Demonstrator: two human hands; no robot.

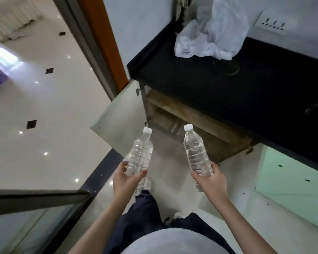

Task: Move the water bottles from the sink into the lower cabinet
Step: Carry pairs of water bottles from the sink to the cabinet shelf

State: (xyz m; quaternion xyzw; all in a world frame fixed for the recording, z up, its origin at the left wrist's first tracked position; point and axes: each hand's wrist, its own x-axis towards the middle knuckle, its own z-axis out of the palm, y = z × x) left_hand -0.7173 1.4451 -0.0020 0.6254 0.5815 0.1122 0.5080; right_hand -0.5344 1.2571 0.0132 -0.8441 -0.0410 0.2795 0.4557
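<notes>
My left hand (126, 180) grips the base of a clear water bottle (140, 153) with a white cap. A second clear bottle, also white-capped (195, 149), is held at its lower end by my right hand (212, 178). Both bottles point up and away from me, toward the open lower cabinet (187, 125) under the black countertop (237, 88). The cabinet shows wooden shelves, and something clear lies dimly inside. The sink is not in view.
The cabinet's pale door (121, 118) hangs open to the left of the opening. A crumpled white plastic bag (209, 37) lies on the counter near a wall socket (273, 24). A dark door frame (88, 44) and glossy tiled floor (44, 107) are at left.
</notes>
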